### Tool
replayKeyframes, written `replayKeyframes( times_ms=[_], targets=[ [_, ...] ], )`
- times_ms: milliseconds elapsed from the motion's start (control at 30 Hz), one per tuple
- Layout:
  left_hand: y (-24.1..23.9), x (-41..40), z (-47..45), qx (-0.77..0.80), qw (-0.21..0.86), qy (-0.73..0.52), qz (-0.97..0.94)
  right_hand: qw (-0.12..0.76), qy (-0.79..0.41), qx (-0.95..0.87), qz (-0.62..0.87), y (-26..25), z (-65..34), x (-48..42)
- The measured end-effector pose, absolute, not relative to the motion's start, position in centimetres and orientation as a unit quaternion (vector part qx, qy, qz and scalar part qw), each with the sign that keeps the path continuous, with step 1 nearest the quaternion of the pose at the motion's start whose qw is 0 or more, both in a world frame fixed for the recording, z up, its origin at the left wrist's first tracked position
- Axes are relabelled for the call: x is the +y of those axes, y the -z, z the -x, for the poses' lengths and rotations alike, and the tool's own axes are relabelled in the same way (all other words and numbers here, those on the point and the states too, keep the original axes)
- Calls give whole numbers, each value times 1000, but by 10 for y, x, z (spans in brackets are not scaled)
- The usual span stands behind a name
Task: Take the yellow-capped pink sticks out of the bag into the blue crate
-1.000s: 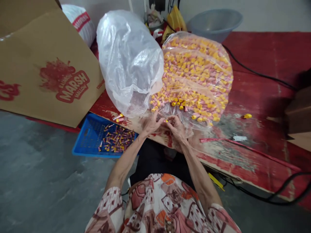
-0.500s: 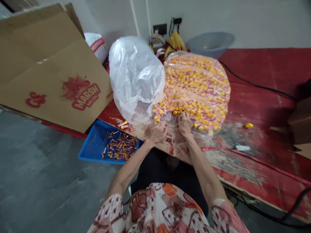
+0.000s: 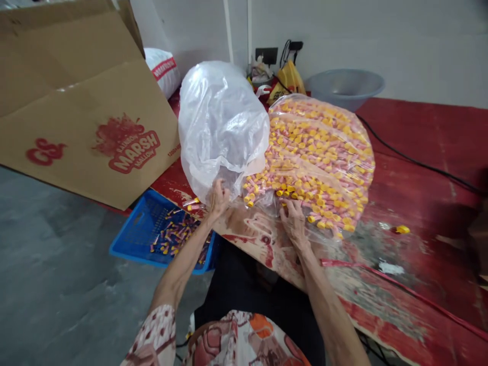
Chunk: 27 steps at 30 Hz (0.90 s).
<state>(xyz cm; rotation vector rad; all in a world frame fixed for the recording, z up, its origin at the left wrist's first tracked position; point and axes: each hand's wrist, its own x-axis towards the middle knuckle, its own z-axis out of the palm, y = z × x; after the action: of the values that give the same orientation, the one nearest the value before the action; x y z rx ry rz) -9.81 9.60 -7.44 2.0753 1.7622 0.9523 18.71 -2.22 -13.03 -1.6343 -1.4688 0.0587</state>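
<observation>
A bulging clear plastic bag of small pink, yellow-capped pieces lies near the worn red tabletop's front edge, the right hand bent at its mouth. The left hand meets a puffed, translucent white bag; whether either grip is closed on anything is hidden. A blue plastic basket sits below the tabletop's front edge.

The left hand is at the lower edge of a whitish plastic bag, while the right hand is at the near edge of a clear bag full of pink pieces with yellow ends. A blue basket with similar pieces sits below the worn red surface, near a printed cardboard box.
</observation>
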Motion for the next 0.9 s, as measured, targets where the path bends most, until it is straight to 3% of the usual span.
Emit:
replayKeyframes(
  times_ms=[167, 233, 400, 667, 767, 900],
  targets=[
    [67, 165, 60, 601, 194, -311, -710, 509, 84, -567, 642, 126, -180, -35],
    [66, 172, 57, 598, 231, -307, -703, 491, 65, -586, 641, 128, -172, -41],
    [59, 140, 93, 584, 260, -293, -711, 436, -78, -635, 633, 127, -152, -42],
    [38, 66, 108, 363, 426, -206, -803, 523, -383, -518, 557, 86, -130, -41],
    [36, 59, 89, 361, 394, -176, -827, 530, -388, -526, 540, 88, -124, -50],
    [36, 48, 55, 363, 250, -70, -895, 511, -238, -555, 612, 100, -135, -63]
  ],
)
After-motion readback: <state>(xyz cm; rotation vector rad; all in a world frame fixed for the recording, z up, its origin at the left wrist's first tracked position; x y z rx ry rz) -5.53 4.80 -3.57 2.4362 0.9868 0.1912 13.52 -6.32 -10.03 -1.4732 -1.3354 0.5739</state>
